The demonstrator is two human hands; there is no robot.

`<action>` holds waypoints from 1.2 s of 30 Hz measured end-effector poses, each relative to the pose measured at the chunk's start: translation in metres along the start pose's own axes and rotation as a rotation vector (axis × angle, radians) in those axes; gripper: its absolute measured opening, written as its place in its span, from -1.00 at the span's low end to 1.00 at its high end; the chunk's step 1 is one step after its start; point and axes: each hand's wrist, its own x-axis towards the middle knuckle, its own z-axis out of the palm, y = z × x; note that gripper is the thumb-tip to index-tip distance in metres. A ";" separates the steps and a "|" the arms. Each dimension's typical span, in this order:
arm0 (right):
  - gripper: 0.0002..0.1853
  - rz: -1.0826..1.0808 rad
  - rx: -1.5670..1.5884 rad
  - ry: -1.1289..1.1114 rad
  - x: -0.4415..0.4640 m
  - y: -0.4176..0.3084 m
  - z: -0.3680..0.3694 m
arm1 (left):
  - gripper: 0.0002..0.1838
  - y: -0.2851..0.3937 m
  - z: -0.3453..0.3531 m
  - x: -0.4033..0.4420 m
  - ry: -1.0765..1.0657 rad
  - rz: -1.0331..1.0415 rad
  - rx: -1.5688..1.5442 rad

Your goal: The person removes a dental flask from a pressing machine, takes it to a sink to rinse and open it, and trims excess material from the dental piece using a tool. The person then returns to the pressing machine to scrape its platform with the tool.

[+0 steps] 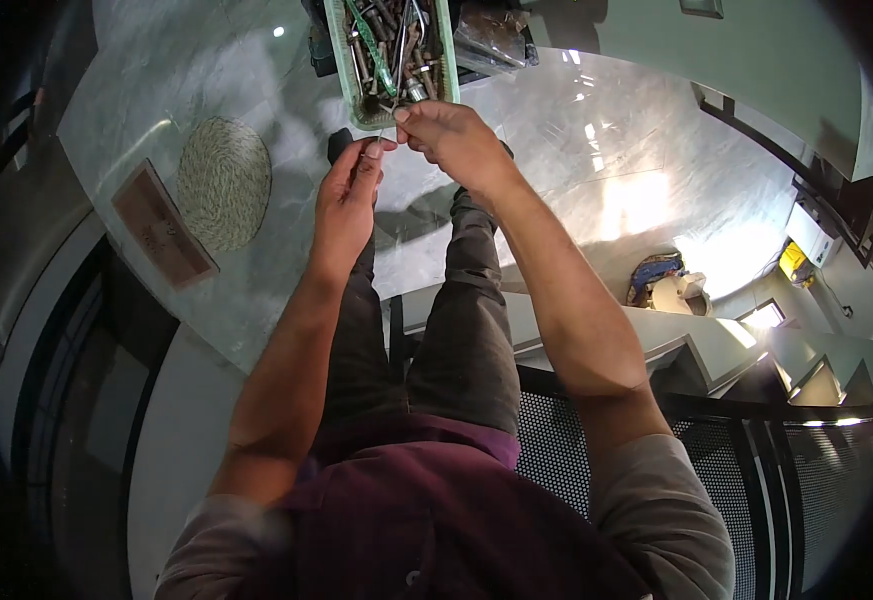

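Note:
My left hand (349, 195) is closed in a pinch just below the near edge of a pale green plastic basket (343, 75). Beside it, my right hand (460, 148) also pinches, its fingertips overlapping the basket's near rim. A thin, light-coloured piece seems to show between the two sets of fingertips, too small to name. Rusty bolts and metal tools (419, 70) fill the basket, with a green strip-like item (372, 45) lying lengthwise among them.
A round woven mat (225, 183) and a flat brownish box or board (164, 226) lie on the shiny floor (287, 60) at left. Right of the basket is a clear plastic-wrapped bundle (492, 38). Perforated black metal seats (552, 440) are beside my legs.

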 end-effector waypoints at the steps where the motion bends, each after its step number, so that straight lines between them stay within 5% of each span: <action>1: -0.72 0.017 -0.012 -0.001 0.000 0.000 -0.002 | -0.72 0.000 -0.001 -0.001 -0.004 -0.003 -0.011; 14: -0.65 -0.004 -0.114 0.086 -0.004 -0.004 -0.005 | -0.65 0.007 -0.007 -0.001 -0.144 -0.274 -0.298; 27: -0.71 -0.044 0.083 0.183 -0.004 0.003 0.008 | -0.62 0.012 -0.014 0.001 -0.302 -0.320 -0.393; 29: -0.77 -0.115 -0.188 0.291 -0.006 -0.001 0.012 | -0.65 0.013 -0.020 0.003 -0.427 -0.501 -0.691; 36: -0.86 -0.279 -0.763 0.412 -0.024 -0.028 0.022 | -0.66 0.015 -0.037 0.003 -0.680 -0.626 -1.108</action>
